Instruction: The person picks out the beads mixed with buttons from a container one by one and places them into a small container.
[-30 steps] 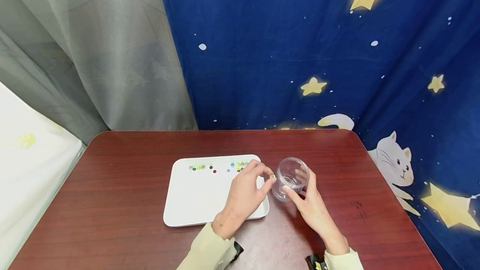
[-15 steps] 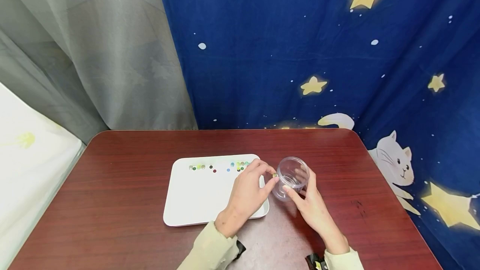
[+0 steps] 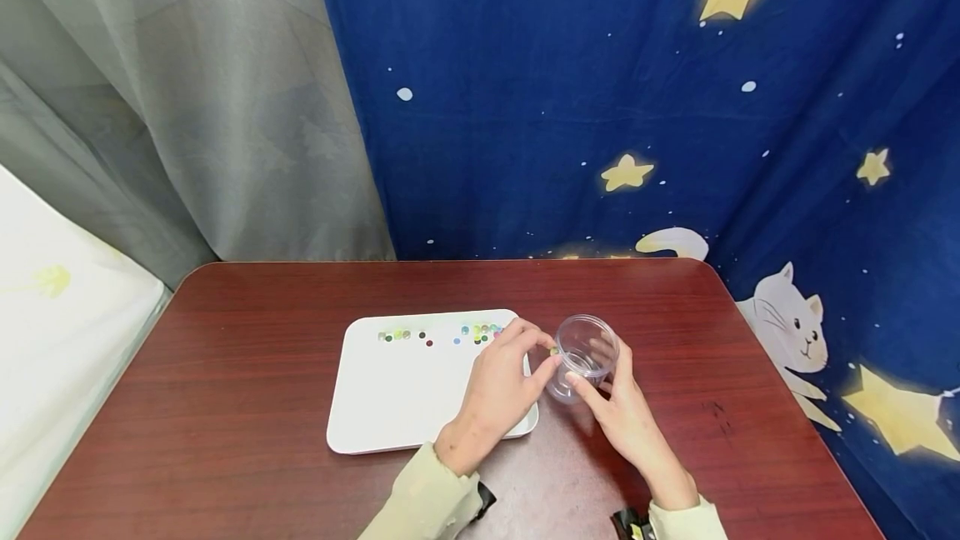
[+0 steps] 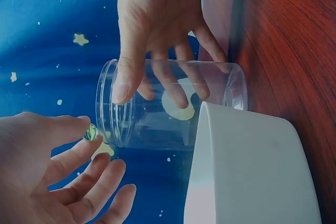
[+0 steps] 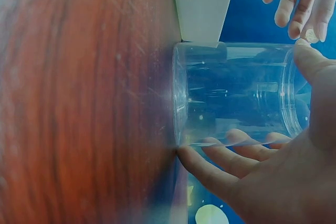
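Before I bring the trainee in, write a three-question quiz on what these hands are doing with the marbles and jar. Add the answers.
1. Which hand grips the clear jar?
2. True or false: the left hand holds nothing.
3. Fill the gap: the loose marbles lie toward the far side of the white ____.

Key
1. The right hand.
2. False: a marble is pinched between its thumb and a finger, close to the jar.
3. Tray.
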